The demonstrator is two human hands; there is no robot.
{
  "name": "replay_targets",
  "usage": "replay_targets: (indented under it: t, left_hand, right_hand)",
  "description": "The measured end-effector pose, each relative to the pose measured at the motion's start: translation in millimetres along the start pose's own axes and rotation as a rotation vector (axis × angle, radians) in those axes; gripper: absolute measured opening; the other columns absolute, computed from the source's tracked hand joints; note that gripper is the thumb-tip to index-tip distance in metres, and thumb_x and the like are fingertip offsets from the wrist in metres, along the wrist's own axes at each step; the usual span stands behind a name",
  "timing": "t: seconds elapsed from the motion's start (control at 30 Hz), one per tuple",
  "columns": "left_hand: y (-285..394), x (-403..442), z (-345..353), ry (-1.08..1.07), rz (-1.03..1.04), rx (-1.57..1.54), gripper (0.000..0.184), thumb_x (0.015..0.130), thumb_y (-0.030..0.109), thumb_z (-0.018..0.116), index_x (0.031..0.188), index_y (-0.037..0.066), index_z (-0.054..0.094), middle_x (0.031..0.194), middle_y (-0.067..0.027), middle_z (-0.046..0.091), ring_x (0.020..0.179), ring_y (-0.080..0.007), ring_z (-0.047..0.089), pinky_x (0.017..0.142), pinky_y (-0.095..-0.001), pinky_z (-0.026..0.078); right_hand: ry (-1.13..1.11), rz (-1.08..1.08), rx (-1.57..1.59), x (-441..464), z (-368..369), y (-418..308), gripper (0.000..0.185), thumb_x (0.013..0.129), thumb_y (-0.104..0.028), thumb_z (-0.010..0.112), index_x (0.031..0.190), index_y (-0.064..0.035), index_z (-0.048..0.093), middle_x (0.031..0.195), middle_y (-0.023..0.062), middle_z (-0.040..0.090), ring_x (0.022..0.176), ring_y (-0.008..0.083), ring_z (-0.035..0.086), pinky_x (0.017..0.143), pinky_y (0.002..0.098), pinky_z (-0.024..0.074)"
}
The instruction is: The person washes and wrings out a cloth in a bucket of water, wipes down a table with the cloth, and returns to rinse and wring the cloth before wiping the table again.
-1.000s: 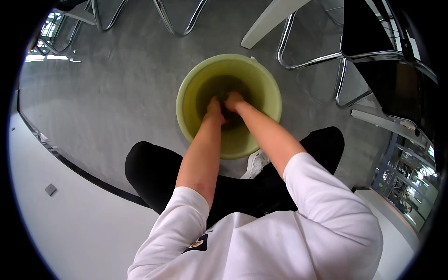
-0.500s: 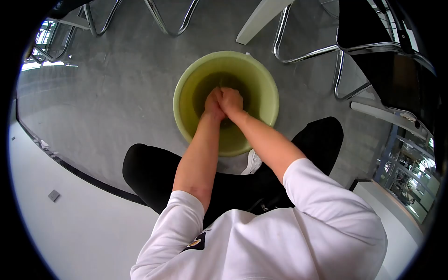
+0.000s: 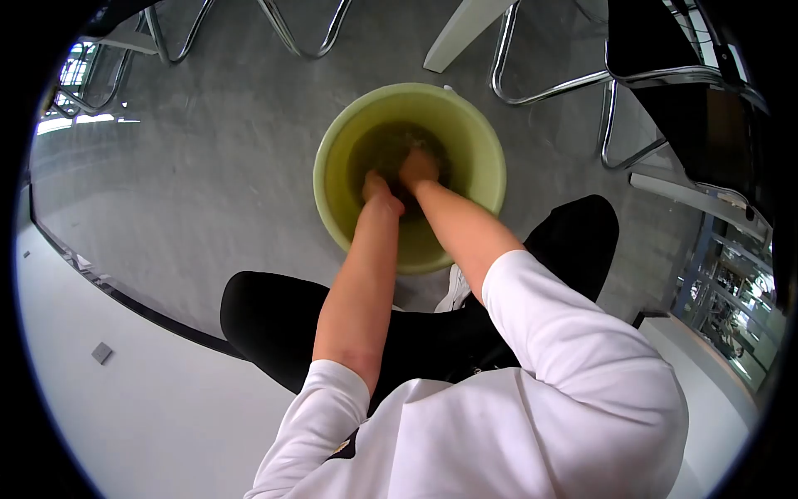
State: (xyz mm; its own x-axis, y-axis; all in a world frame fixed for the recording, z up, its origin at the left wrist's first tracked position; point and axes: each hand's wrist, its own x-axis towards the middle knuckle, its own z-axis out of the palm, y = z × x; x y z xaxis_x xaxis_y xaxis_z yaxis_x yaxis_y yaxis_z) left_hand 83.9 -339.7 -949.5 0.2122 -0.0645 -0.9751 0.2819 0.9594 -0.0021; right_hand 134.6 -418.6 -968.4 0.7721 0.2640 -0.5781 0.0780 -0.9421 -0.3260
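A pale green round bucket [image 3: 488,166] stands on the grey floor between my bent legs, with dark, murky liquid at its bottom. Both of my hands reach down inside it, a small gap between them. My left hand [image 3: 381,191] is on the left of the liquid, its fingers dipping under the surface. Further in and to the right, my right hand [image 3: 418,167] is partly under the liquid, and its fingers are blurred. Whether either hand holds something is hidden by the murky liquid.
Chairs with chrome legs [image 3: 553,90] and black seats are at the upper right, beside a white table leg [image 3: 461,35]. More chrome chair legs [image 3: 306,37] show at the top. A white shoe [image 3: 454,291] is just below the bucket. A white surface [image 3: 150,399] lies at lower left.
Half a second ago my hands were pressed together higher in the bucket. Now they are apart and lower, with the fingers in the liquid.
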Motion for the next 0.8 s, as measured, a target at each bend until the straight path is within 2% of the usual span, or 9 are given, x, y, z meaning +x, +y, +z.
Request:
replay_targets:
  t: [0.07,0.17,0.23,0.47,0.53,0.6,0.67,0.73,0.8]
  left_hand:
    - [-3,-12,7,0.104,0.045,0.04,0.06,0.092,0.045,0.049,0.141,0.011,0.045,0.141,-0.0081,0.051,0.124,-0.0267,0.049,0.106,-0.0455,0.035]
    - [3,-40,18,0.089,-0.054,0.156,0.062,0.092,0.05,0.045,0.141,0.012,0.046,0.144,-0.0083,0.048,0.127,-0.027,0.048,0.107,-0.0476,0.033]
    - [2,-38,18,0.058,-0.062,0.159,0.063,0.091,0.052,0.044,0.14,0.012,0.047,0.144,-0.0088,0.048,0.127,-0.0276,0.048,0.107,-0.0492,0.032]
    - [9,-22,17,-0.169,0.001,-0.077,0.06,0.088,0.059,0.039,0.127,0.015,0.054,0.125,-0.0107,0.059,0.113,-0.0322,0.056,0.1,-0.052,0.041]
    - [8,-22,17,-0.157,0.046,-0.088,0.042,0.091,0.043,0.045,0.113,0.009,0.057,0.111,-0.0124,0.062,0.097,-0.0298,0.061,0.086,-0.0446,0.051]
    - [3,8,6,-0.595,0.094,-0.055,0.039,0.096,0.039,0.042,0.115,0.008,0.058,0.113,-0.0129,0.062,0.097,-0.0298,0.061,0.088,-0.0439,0.05]
    - [3,-1,8,-0.55,0.07,-0.08,0.035,0.098,0.034,0.043,0.115,0.007,0.058,0.113,-0.0132,0.062,0.094,-0.0295,0.062,0.087,-0.0436,0.051]
    - [-2,2,8,-0.501,0.049,-0.103,0.031,0.099,0.028,0.044,0.115,0.006,0.058,0.114,-0.0135,0.062,0.091,-0.0292,0.062,0.086,-0.0433,0.051]
    - [-7,5,11,-0.186,0.188,-0.038,0.034,0.102,0.038,0.043,0.119,0.014,0.058,0.116,-0.0118,0.064,0.106,-0.0293,0.059,0.095,-0.0438,0.048]
  right_hand:
    - [0.138,0.173,-0.007,-4,-15,-7,0.038,0.082,-0.03,0.063,0.107,-0.0028,0.066,0.108,0.0231,0.067,0.102,0.0352,0.066,0.086,0.0436,0.052]
    - [-0.356,-0.225,-0.342,12,-28,1,0.041,0.08,-0.025,0.064,0.113,-0.001,0.063,0.113,0.0218,0.066,0.103,0.0355,0.065,0.088,0.0426,0.0513]
    - [0.04,0.159,0.085,-3,-33,2,0.034,0.077,-0.022,0.067,0.105,-0.0028,0.067,0.11,0.0181,0.068,0.101,0.0349,0.066,0.087,0.0421,0.0515]
    - [-0.318,-0.108,0.551,-52,-84,-29,0.037,0.088,-0.036,0.055,0.1,-0.0035,0.067,0.103,0.0205,0.068,0.102,0.0367,0.064,0.085,0.0435,0.05]
    - [-0.057,-0.329,0.513,-50,-75,-25,0.041,0.093,-0.039,0.047,0.096,-0.0048,0.069,0.098,0.0197,0.069,0.093,0.0367,0.066,0.079,0.0439,0.051]
    - [0.172,-0.271,0.336,-65,-66,-39,0.047,0.094,-0.047,0.044,0.09,-0.0082,0.07,0.088,0.0196,0.069,0.082,0.0381,0.067,0.072,0.047,0.0529]
    - [0.394,-0.205,0.162,-71,-72,-46,0.055,0.095,-0.056,0.04,0.083,-0.0116,0.071,0.077,0.0195,0.069,0.072,0.0395,0.068,0.065,0.0501,0.0547]
    - [0.009,-0.094,-0.007,-65,-87,-41,0.045,0.097,-0.041,0.038,0.095,-0.0084,0.07,0.087,0.0157,0.071,0.083,0.0355,0.067,0.075,0.0457,0.0509]
    - [-0.03,-0.107,-0.072,-57,-88,-38,0.043,0.097,-0.04,0.04,0.095,-0.0096,0.071,0.09,0.0151,0.071,0.083,0.0349,0.068,0.076,0.0462,0.0512]
